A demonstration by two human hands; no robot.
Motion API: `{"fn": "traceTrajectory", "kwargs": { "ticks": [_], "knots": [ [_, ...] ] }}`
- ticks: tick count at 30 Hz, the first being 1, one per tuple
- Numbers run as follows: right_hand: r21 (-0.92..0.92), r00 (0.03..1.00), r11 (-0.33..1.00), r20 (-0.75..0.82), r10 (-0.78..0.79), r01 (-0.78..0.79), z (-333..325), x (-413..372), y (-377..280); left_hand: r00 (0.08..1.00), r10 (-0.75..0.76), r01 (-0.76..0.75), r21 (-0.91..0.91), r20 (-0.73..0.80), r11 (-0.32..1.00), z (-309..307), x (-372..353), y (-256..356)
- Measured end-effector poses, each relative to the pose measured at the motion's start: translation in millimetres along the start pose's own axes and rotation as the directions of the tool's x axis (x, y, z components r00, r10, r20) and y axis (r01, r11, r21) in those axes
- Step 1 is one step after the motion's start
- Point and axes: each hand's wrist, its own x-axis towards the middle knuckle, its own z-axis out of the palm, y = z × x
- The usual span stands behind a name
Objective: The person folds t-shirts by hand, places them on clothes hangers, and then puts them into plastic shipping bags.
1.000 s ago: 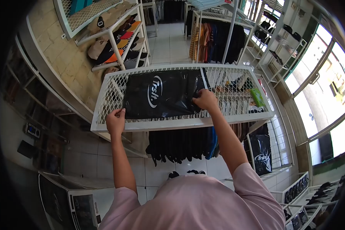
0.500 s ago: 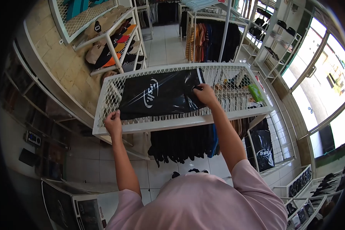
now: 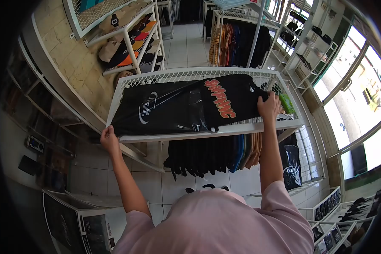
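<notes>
A black plastic bag [image 3: 169, 110] with a white logo lies flat on the white mesh-topped rack [image 3: 190, 138]. Its lower left corner is pinched by my left hand [image 3: 110, 139], closed at the rack's front left corner. From the bag's right end a folded black T-shirt [image 3: 243, 95] with red-orange lettering sticks out. My right hand [image 3: 269, 106] grips the right edge of the shirt, thumb on top and the other fingers partly hidden. How much of the shirt lies inside the bag is hidden.
Dark and coloured garments [image 3: 207, 156] hang under the rack. A green packet [image 3: 287, 103] lies beyond my right hand. Another black bag [image 3: 291, 167] stands low at the right. Shelves of caps [image 3: 133, 44] line the left wall, and a clothes rail [image 3: 241, 42] stands ahead.
My right hand has moved right, and the black T-shirt now shows out of the bag's right end. My left hand, with the bag's corner, has shifted left.
</notes>
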Motion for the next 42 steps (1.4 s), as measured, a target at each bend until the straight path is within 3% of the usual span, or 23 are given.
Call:
{"fn": "traceTrajectory", "kwargs": {
  "ticks": [2, 4, 5, 6, 8, 9, 11, 14, 15, 17, 19, 21, 24, 26, 27, 28, 31, 34, 35, 36, 39, 41, 42],
  "knots": [
    [0.12, 0.927, 0.957, -0.307, -0.216, 0.263, -30, -30, -29, 1.0, -0.005, 0.005, -0.011, 0.008, 1.0, -7, -2, 1],
    [0.662, 0.982, 0.749, 0.116, -0.151, 0.037, -62, -84, -71, 1.0, -0.022, 0.022, 0.007, 0.008, 1.0, -19, -10, 2],
    [0.742, 0.918, 0.667, 0.306, -0.254, -0.063, -74, -117, -87, 0.999, -0.032, 0.032, 0.007, -0.004, 0.999, -23, -13, 3],
    [0.708, 0.822, 0.704, 0.429, -0.376, -0.048, -87, -145, -104, 0.999, -0.039, 0.039, 0.007, -0.015, 0.999, -27, -15, 4],
    [0.787, 0.615, 0.607, 0.536, -0.578, -0.116, -84, -190, -127, 0.999, -0.04, 0.04, -0.005, -0.012, 0.999, -37, -15, -1],
    [0.807, 0.581, 0.575, 0.533, -0.615, -0.133, -78, -206, -139, 0.999, -0.045, 0.045, 0.009, -0.022, 0.999, -43, -14, -4],
    [0.857, 0.641, 0.515, 0.415, -0.646, -0.035, -63, -223, -159, 0.998, -0.054, 0.055, 0.033, -0.043, 0.998, -54, -15, -7],
    [0.834, 0.691, 0.548, 0.433, -0.579, -0.065, -50, -230, -187, 0.991, -0.095, 0.098, 0.024, -0.092, 0.995, -81, -19, -13],
    [0.841, 0.702, 0.541, 0.384, -0.6, 0.002, -52, -230, -197, 0.988, -0.099, 0.101, 0.015, -0.116, 0.995, -92, -22, -16],
    [0.845, 0.711, 0.519, 0.285, -0.643, 0.131, -60, -231, -214, 0.985, -0.127, 0.123, -0.04, -0.115, 0.992, -117, -31, -23],
    [0.846, 0.69, 0.508, 0.273, -0.67, 0.158, -63, -227, -234, 0.973, -0.212, 0.199, -0.129, -0.096, 0.971, -144, -43, -33],
    [0.882, 0.738, 0.425, 0.148, -0.658, 0.202, -57, -221, -256, 0.944, -0.327, 0.322, -0.297, 0.034, 0.899, -168, -59, -50],
    [0.894, 0.785, 0.4, 0.097, -0.611, 0.201, -47, -189, -283, 0.879, -0.348, 0.47, -0.468, 0.326, 0.749, -179, -103, -62],
    [0.873, 0.816, 0.476, 0.199, -0.543, 0.104, -37, -153, -292, 0.799, -0.378, 0.593, -0.515, 0.467, 0.618, -161, -138, -63],
    [0.922, 0.85, 0.377, 0.129, -0.511, 0.087, -16, -136, -291, 0.756, -0.373, 0.645, -0.516, 0.537, 0.564, -145, -156, -62],
    [0.925, 0.876, 0.368, 0.099, -0.472, 0.093, -2, -119, -288, 0.72, -0.314, 0.67, -0.501, 0.618, 0.549, -121, -175, -47],
    [0.817, 0.873, 0.553, 0.14, -0.466, 0.164, 10, -95, -254, 0.623, -0.254, 0.716, -0.408, 0.74, 0.567, -44, -224, -4],
    [0.767, 0.729, 0.637, 0.39, -0.563, 0.081, -44, -114, -203, 0.525, -0.249, 0.774, -0.334, 0.814, 0.538, 11, -246, 1],
    [0.782, 0.714, 0.611, 0.36, -0.6, 0.12, -36, -131, -182, 0.551, -0.233, 0.744, -0.345, 0.801, 0.572, 21, -253, 10],
    [0.79, 0.651, 0.613, 0.479, -0.588, -0.027, -63, -141, -173, 0.574, -0.22, 0.715, -0.352, 0.789, 0.604, 28, -262, 21],
    [0.79, 0.533, 0.531, 0.605, -0.592, -0.306, -41, -170, -145, 0.605, -0.271, 0.701, -0.34, 0.749, 0.626, 39, -278, 23],
    [0.834, 0.633, 0.484, 0.529, -0.565, -0.265, -37, -171, -133, 0.616, -0.36, 0.736, -0.349, 0.701, 0.581, 36, -273, 5],
    [0.855, 0.683, 0.459, 0.486, -0.544, -0.243, -35, -170, -129, 0.685, -0.408, 0.701, -0.393, 0.604, 0.595, 30, -272, 4]
  ]
}}
